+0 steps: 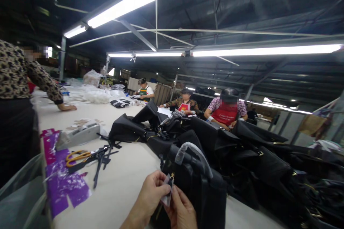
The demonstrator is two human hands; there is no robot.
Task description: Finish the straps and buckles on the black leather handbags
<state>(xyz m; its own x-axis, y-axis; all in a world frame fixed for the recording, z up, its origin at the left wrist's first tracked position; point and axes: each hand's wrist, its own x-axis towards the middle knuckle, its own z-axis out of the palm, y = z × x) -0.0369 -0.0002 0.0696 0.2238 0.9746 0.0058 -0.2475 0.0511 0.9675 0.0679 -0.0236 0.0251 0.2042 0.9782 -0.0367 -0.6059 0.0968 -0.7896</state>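
Observation:
A black bag point(213, 200) stands upright at the table's near edge, its top handle point(197, 150) wrapped in clear film. At its left side hangs a small dark tag on a gold-coloured clip point(172, 176), partly covered by a small clear plastic sleeve point(166, 199). My left hand point(150, 191) pinches the sleeve and tag between thumb and fingers. From the other side my right hand point(182, 207) is closed on the sleeve's right edge, its fingertips close to the left thumb. The tag's lower part is hard to make out behind the fingers.
Black bags point(209, 132) are heaped along the table's middle and right. Left lie orange-handled scissors point(77, 157), black straps point(99, 164), a tape dispenser point(80, 136) and purple plastic point(64, 182). A person point(16, 71) leans a hand on the table; several others sit beyond.

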